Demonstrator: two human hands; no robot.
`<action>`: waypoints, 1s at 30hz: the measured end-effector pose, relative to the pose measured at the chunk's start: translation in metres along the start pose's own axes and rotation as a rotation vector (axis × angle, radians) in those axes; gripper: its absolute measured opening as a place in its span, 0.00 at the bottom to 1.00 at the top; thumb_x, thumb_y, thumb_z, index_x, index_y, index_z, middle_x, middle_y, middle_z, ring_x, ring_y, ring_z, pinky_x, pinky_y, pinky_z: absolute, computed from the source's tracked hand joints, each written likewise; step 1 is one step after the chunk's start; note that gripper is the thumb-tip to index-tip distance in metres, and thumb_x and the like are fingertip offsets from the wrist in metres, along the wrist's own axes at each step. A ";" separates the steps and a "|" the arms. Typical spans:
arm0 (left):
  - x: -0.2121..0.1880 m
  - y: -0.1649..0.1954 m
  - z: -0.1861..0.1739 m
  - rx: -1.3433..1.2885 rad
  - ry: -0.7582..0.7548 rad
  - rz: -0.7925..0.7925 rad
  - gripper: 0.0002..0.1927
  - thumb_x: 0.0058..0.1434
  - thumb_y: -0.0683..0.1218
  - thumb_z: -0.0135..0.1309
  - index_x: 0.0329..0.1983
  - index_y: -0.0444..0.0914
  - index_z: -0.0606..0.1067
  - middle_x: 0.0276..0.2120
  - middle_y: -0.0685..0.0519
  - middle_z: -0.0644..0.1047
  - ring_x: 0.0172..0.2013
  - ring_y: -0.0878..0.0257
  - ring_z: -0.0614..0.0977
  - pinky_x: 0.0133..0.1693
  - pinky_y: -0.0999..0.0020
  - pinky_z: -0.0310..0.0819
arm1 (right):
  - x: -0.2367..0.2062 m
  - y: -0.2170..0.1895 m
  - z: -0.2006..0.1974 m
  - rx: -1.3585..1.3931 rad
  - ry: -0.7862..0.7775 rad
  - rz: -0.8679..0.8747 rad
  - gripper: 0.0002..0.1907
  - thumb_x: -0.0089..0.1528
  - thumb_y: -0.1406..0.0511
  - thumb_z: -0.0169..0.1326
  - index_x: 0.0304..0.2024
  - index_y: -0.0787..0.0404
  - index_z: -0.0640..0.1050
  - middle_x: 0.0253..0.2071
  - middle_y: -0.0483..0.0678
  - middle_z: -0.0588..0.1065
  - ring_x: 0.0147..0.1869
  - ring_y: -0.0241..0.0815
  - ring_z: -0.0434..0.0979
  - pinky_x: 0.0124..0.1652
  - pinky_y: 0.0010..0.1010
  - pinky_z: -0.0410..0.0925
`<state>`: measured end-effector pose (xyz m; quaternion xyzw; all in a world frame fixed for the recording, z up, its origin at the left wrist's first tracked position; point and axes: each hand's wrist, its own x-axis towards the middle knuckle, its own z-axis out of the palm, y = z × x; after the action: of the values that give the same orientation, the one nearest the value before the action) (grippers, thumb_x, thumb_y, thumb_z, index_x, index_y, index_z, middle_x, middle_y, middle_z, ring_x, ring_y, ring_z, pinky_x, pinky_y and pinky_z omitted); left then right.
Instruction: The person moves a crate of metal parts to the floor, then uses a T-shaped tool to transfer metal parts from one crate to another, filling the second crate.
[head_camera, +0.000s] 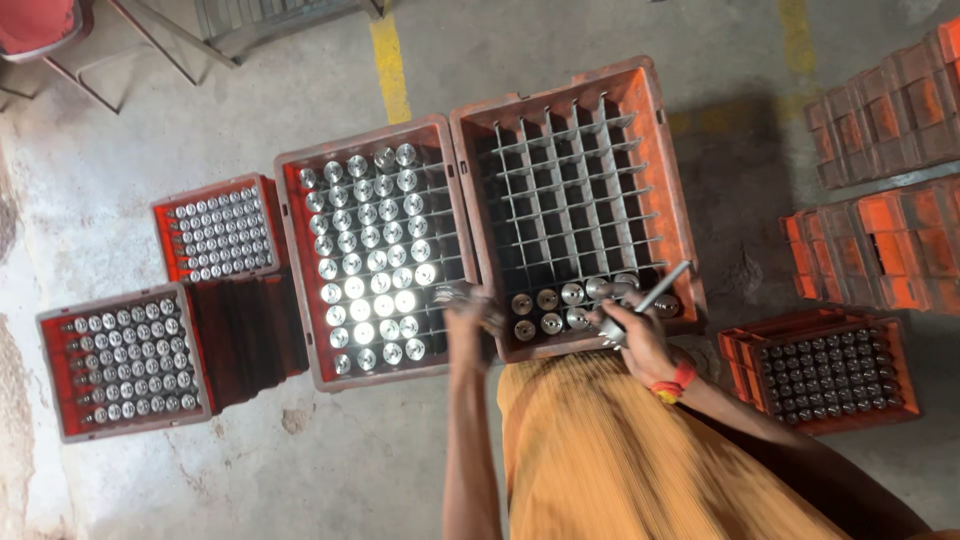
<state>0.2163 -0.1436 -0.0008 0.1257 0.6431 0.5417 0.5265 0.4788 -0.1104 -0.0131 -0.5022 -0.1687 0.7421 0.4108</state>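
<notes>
Two orange-red crates with metal grid dividers stand side by side on the concrete floor. The left crate (300, 250) is mostly filled with shiny metal cylinders (372, 262). The right crate (670, 170) holds only several cylinders (548, 310) in its near rows. My left hand (468, 312) reaches over the near right corner of the left crate, closed on a small metal part. My right hand (632, 330) hovers over the near edge of the right crate, gripping a thin metal rod (664, 287) that points up and right.
Smaller red crates of metal cylinders sit at the left (215, 232), the lower left (120, 362) and the right (825, 372). Stacked orange crates (880, 180) stand at the far right. A yellow floor line (390, 60) runs beyond the crates. My orange garment (600, 460) fills the near foreground.
</notes>
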 end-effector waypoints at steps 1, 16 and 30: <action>-0.009 -0.006 0.016 0.084 -0.074 -0.008 0.16 0.62 0.50 0.65 0.39 0.33 0.76 0.24 0.48 0.77 0.24 0.57 0.77 0.25 0.66 0.70 | 0.001 -0.001 0.010 -0.007 -0.036 -0.032 0.08 0.64 0.73 0.52 0.46 0.63 0.77 0.39 0.45 0.76 0.40 0.41 0.81 0.40 0.28 0.74; -0.069 -0.017 0.119 0.879 -0.575 0.079 0.22 0.48 0.48 0.67 0.44 0.33 0.80 0.36 0.39 0.84 0.39 0.49 0.87 0.42 0.58 0.79 | 0.004 -0.035 0.003 -0.181 -0.308 -0.263 0.06 0.67 0.72 0.49 0.46 0.65 0.75 0.36 0.45 0.75 0.39 0.34 0.76 0.42 0.29 0.73; -0.050 -0.045 0.177 0.869 -0.715 0.137 0.23 0.53 0.49 0.66 0.48 0.32 0.78 0.38 0.40 0.84 0.39 0.52 0.86 0.43 0.57 0.80 | 0.031 -0.066 -0.054 -0.047 -0.084 -0.139 0.09 0.66 0.74 0.50 0.47 0.67 0.77 0.32 0.48 0.74 0.37 0.39 0.77 0.46 0.34 0.74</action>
<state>0.3988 -0.0976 0.0142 0.5478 0.5792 0.1838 0.5751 0.5508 -0.0547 -0.0120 -0.4672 -0.2374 0.7279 0.4422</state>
